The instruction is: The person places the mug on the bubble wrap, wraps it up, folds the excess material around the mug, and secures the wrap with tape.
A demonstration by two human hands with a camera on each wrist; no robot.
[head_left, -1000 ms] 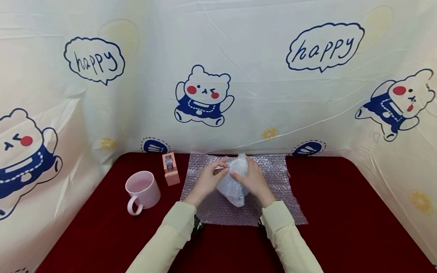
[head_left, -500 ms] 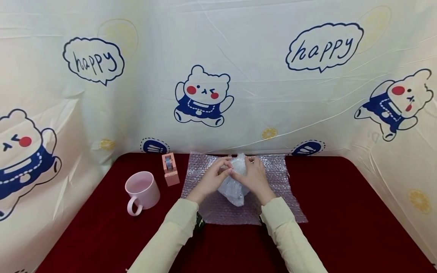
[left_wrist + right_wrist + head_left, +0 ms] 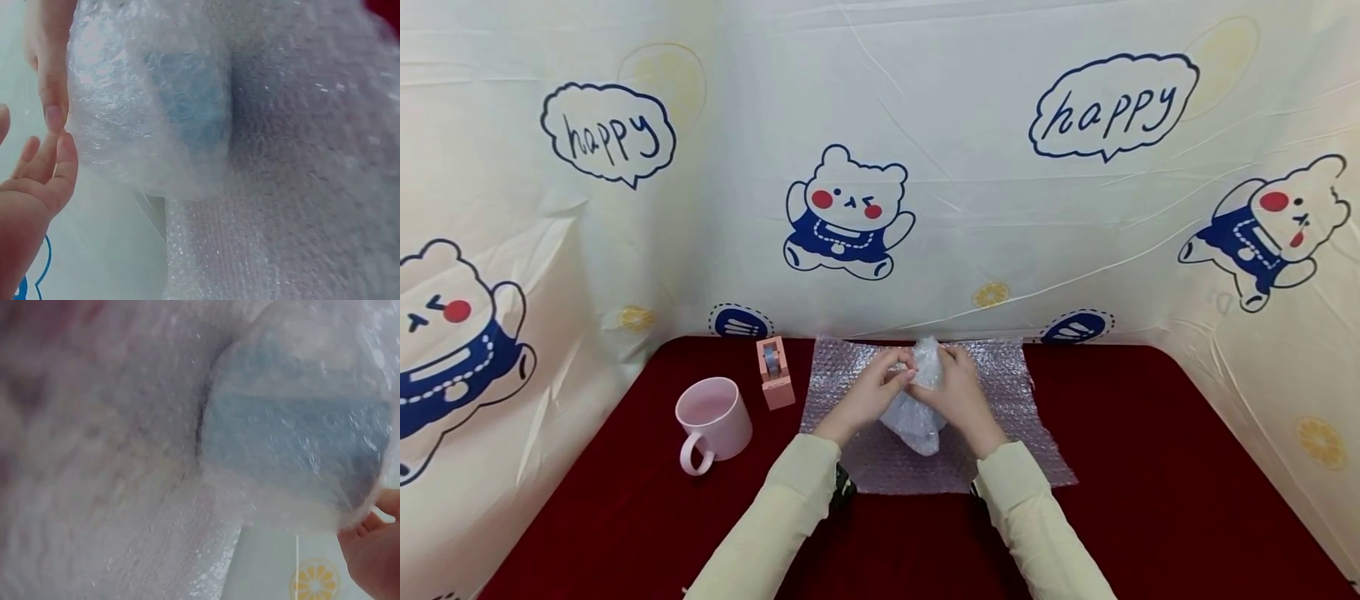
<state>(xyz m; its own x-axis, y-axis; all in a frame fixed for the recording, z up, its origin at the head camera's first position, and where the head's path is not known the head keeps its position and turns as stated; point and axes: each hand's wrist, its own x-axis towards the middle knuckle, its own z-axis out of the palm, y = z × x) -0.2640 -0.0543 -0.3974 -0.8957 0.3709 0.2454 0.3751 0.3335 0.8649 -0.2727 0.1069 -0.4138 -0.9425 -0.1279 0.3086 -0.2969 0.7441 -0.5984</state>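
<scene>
A bubble-wrapped bundle (image 3: 916,423) stands on a flat sheet of bubble wrap (image 3: 1000,417). Something blue shows through the clear layers of the bundle in both wrist views; its kind is hidden. My right hand (image 3: 958,393) grips the bundle from the right, fingers behind its upper end and thumb across the front. Bent fingers of my left hand (image 3: 867,396) meet the right thumb at the bundle's upper left. Fingertips of the left hand (image 3: 37,181) touch that thumb in the left wrist view; whether they pinch anything thin there cannot be made out.
On the red tablecloth (image 3: 625,500), a pink mug (image 3: 718,421) stands to the left, handle toward the front. Behind it is a pink tape dispenser (image 3: 777,379) with a roll in it. A printed white cloth (image 3: 970,208) hangs around the back and sides.
My left hand has shifted slightly right, so its fingertips now meet the right thumb. The right hand keeps its grip on the bundle, which has barely moved.
</scene>
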